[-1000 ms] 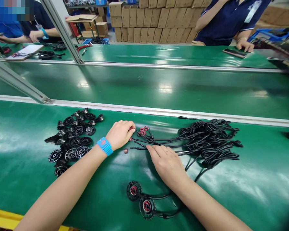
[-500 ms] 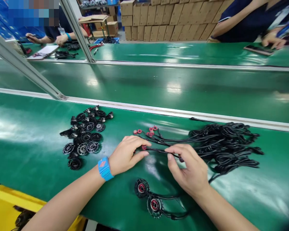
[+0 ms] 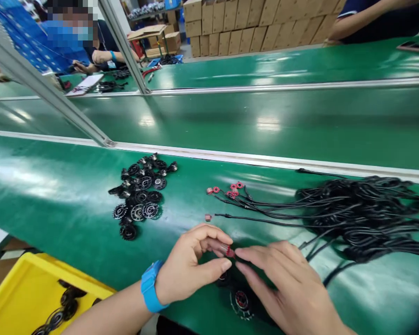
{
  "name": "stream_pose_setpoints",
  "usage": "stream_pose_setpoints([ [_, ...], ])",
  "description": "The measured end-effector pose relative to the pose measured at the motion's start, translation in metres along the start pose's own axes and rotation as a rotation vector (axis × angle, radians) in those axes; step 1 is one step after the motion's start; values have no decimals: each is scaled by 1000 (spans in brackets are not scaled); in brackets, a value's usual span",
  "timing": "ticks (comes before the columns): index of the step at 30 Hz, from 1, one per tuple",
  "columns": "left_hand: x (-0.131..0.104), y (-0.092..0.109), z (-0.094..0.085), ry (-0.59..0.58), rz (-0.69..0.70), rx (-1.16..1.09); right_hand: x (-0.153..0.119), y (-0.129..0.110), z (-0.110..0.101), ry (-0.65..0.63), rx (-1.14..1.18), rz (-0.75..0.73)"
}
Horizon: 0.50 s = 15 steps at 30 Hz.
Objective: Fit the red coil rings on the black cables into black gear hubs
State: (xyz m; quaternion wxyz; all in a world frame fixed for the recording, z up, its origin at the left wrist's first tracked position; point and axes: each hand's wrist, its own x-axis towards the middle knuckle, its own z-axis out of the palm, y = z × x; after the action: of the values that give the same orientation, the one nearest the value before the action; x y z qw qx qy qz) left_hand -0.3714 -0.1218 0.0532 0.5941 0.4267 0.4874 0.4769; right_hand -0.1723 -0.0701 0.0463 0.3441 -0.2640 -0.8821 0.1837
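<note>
Between my two hands is a small red-toothed copper piece [image 3: 226, 250]. My left hand [image 3: 195, 256], with a blue wristband, curls its fingers around that piece. The thumb and forefinger of my right hand [image 3: 286, 279] close near its right side, by the red end. Below my hands, partly hidden, lies a black toothed wheel with a red centre [image 3: 242, 300]. Black cables [image 3: 363, 214] with small red ends [image 3: 232, 193] are heaped at the right. One cable's red end [image 3: 208, 217] lies just above my left hand.
Black round parts [image 3: 139, 190] are piled left of centre. A yellow bin [image 3: 17, 288] with black parts stands at the lower left. A metal frame post [image 3: 66, 107] slants at the left. Beyond the rail, two people sit at a far green table [image 3: 230, 74]; cartons [image 3: 237, 35] are stacked behind.
Both hands have come nearer and lower, away from the cable they were at, which now lies on the table. A red-toothed piece is now between them. The view has shifted left.
</note>
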Motion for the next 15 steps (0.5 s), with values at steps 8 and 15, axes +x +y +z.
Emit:
stream_pose_setpoints([
  [8, -4, -6, 4, -20, 48, -215, 1, 3, -10, -11, 91, 97],
  [15, -1, -8, 6, -57, 9, -314, 6, 7, -14, -50, 204, 88],
])
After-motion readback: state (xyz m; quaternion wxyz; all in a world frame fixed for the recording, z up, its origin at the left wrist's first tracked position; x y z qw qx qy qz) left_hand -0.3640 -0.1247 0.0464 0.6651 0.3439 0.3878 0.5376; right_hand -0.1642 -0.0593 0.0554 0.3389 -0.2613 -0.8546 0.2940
